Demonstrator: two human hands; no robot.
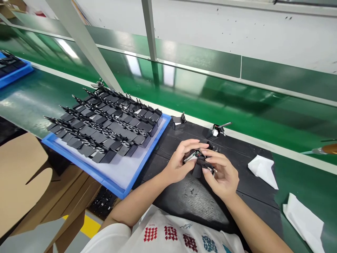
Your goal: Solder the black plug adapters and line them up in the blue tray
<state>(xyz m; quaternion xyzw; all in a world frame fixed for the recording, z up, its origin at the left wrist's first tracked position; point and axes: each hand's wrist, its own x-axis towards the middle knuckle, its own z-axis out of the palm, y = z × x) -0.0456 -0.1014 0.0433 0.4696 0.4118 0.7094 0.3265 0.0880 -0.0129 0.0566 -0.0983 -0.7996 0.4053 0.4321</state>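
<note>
Over the black mat, my left hand [181, 163] is closed around an opened black power adapter housing [194, 155] with pale parts showing inside. My right hand [222, 172] grips a black plug cover [204, 163] with metal pins, held right against the housing. Whether the two pieces are joined I cannot tell, as fingers hide the contact. Just beyond my hands lie a black adapter with a white inside [216, 131] and another black adapter [179, 121], both on the mat. A small dark part with pins, partly hidden, lies behind my fingertips.
On the left, a blue tray [147, 154] carries rows of black adapters [105, 119]. Another blue tray [15, 75] stands far left. White cloths or papers [262, 168] lie at right, near a tool's orange handle [329, 149]. Cardboard [23, 179] sits at lower left; a metal post [86, 45] rises behind.
</note>
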